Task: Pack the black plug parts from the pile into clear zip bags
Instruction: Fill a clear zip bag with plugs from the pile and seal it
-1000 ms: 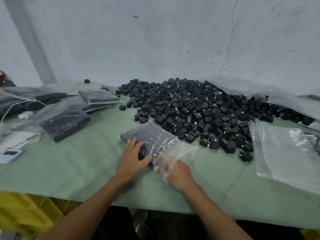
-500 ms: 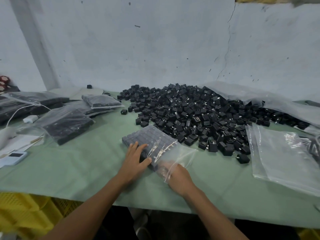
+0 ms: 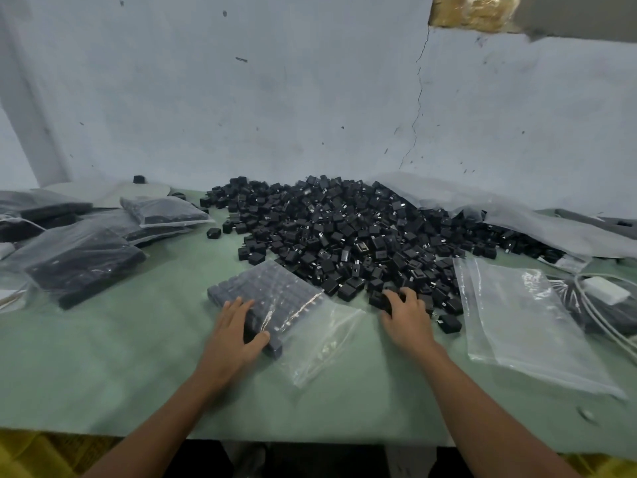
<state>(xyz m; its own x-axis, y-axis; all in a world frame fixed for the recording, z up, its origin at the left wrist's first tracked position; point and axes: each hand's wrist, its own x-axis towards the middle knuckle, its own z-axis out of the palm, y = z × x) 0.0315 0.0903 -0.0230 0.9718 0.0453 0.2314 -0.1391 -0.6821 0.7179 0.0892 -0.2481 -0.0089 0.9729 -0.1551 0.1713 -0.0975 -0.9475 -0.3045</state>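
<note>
The left hand (image 3: 238,334) lies flat, fingers straight and spread, on the clear plastic zip bag (image 3: 293,301) half filled with rows of black plugs, near the front of the green surface (image 3: 103,357); the right hand (image 3: 406,319) sits at the near edge of the loose pile of black plug parts (image 3: 344,236), fingers curled among them; whether they grip one I cannot tell.

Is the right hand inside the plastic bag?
No, the right hand is at the near edge of the pile of black plug parts, apart from the part-filled bag.
</note>
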